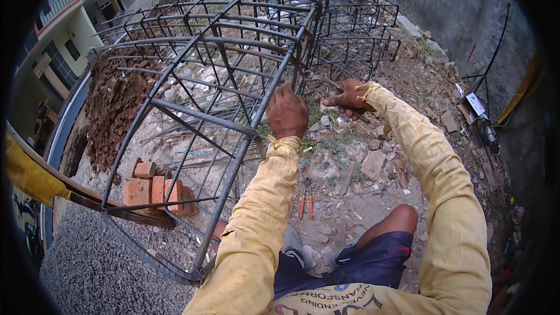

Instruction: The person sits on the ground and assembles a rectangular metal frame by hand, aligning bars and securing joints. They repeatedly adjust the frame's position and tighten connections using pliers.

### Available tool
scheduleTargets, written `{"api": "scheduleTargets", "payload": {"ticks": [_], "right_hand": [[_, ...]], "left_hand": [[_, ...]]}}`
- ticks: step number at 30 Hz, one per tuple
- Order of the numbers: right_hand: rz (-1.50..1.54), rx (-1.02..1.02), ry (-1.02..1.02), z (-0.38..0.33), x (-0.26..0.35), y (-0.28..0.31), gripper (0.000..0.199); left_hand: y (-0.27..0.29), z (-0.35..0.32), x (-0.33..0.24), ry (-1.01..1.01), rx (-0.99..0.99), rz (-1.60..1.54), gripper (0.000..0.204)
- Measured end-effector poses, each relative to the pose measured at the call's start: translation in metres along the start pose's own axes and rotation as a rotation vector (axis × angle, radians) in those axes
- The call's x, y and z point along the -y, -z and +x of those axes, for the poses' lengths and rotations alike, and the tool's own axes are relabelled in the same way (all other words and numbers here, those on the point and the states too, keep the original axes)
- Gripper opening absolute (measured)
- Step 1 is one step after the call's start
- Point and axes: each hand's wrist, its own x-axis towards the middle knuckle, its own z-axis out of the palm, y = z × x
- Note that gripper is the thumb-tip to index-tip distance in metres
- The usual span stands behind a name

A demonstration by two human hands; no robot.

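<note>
A long rebar cage of dark steel bars and square stirrups runs from near left toward the far middle. My left hand is closed, its curled fingers against the cage's right-hand bars; what lies inside them is hidden. Just right of it, my right hand is wrapped around a slim, dark metal hand tool. The tool's thin front part points toward the cage, and its exact kind is unclear. My right index finger stretches toward my left hand. Pliers with orange-red handles lie on the dirt between my feet.
More rebar cages stand farther back by a grey wall. Broken red bricks lie under the near cage, beside grey gravel. A yellow-wrapped beam crosses at left. Reddish soil and stones cover the ground.
</note>
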Motion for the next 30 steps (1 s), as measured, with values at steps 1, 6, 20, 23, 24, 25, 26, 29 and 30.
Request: {"api": "scheduleTargets", "payload": {"ticks": [1,6,20,23,24,25,26,29,30], "right_hand": [[0.092,0.070,0.018,0.003,-0.005,0.000,0.040],[-0.017,-0.027,0.057,-0.010,-0.010,0.004,0.048],[0.079,-0.017,0.068,-0.010,-0.022,0.015,0.058],[-0.323,-0.103,0.079,0.000,-0.029,0.027,0.060],[-0.519,-0.132,0.106,0.010,-0.033,0.030,0.060],[-0.658,-0.424,0.212,0.017,-0.045,0.017,0.056],[-0.646,-0.455,0.218,0.015,-0.045,0.006,0.057],[-0.573,-0.499,0.184,-0.008,-0.024,-0.016,0.051],[-0.358,-0.334,0.121,-0.007,-0.026,-0.012,0.047]], "left_hand": [[0.001,-0.001,-0.001,0.014,0.023,-0.008,0.037],[-0.003,-0.002,-0.006,0.017,0.044,-0.055,0.040],[-0.001,-0.001,-0.004,0.037,0.061,-0.061,0.036],[-0.004,-0.003,-0.005,0.004,0.023,-0.042,0.033],[-0.006,-0.001,-0.004,-0.018,0.000,-0.032,0.032],[-0.008,0.000,-0.005,-0.022,0.008,-0.023,0.032],[-0.008,-0.001,-0.001,-0.022,0.014,-0.005,0.032],[-0.011,-0.001,0.003,-0.022,-0.016,0.002,0.030],[-0.012,-0.001,0.002,-0.026,-0.033,-0.003,0.029]]}}
